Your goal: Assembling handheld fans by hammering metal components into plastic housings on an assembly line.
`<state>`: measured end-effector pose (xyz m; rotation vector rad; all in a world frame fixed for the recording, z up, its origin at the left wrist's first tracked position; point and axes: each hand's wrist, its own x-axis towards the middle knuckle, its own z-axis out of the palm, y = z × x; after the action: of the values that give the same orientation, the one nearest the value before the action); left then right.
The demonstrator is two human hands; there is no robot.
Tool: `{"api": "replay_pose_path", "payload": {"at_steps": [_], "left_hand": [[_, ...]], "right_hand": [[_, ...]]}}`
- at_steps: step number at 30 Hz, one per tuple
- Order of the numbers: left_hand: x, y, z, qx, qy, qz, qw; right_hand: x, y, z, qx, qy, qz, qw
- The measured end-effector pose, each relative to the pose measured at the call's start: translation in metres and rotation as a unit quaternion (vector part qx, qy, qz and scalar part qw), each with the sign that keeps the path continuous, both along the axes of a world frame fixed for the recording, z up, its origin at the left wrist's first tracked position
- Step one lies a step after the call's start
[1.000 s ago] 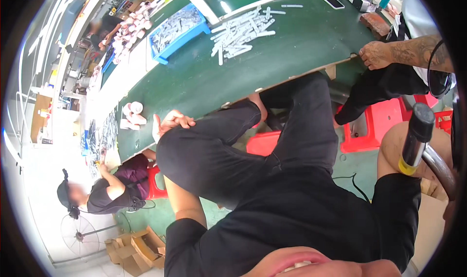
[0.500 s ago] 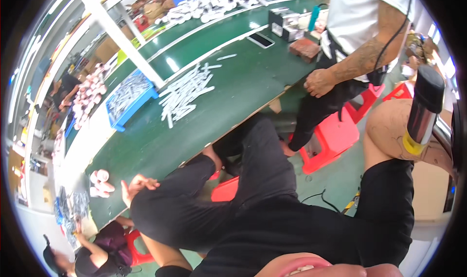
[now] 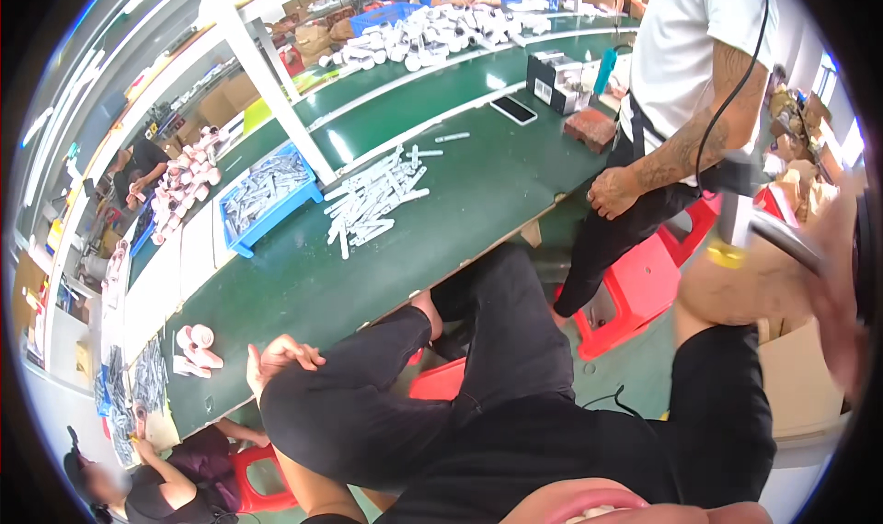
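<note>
My left hand rests by my bent knee at the table's near edge. Its thumb and fingers are apart and it holds nothing. Close by on the table stand several pale pink fittings. My right hand is raised at the far right, smeared by motion, so its fingers cannot be made out. Beside it is a blurred cylinder with a dark top, silvery body and yellow end. Whether that hand grips the cylinder cannot be told.
On the green table lie loose grey strips, a blue tray of metal parts, a phone and a reddish block. A co-worker stands at right by red stools. Another person sits lower left.
The cylinder has swung left and down and is now blurred. My right hand has come into view at the right. The table scene has shifted slightly right and down; my left hand keeps its pose.
</note>
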<state>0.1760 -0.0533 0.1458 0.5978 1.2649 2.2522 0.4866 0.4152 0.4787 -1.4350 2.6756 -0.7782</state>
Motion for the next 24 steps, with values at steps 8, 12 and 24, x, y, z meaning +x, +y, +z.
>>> {"api": "replay_pose_path", "payload": {"at_steps": [8,12,24], "left_hand": [[-0.008,-0.004,-0.01,0.004,0.035,-0.028,0.999],[-0.012,0.005,-0.012,-0.004,0.004,-0.007,1.0],[-0.031,0.005,-0.027,-0.031,-0.048,-0.011,0.998]], "right_hand": [[-0.186,0.02,-0.171,-0.536,-0.037,-0.371,0.757],[-0.261,0.059,-0.26,-0.58,-0.072,-0.445,0.678],[-0.342,0.1,-0.405,-0.562,0.005,-0.506,0.655]]}}
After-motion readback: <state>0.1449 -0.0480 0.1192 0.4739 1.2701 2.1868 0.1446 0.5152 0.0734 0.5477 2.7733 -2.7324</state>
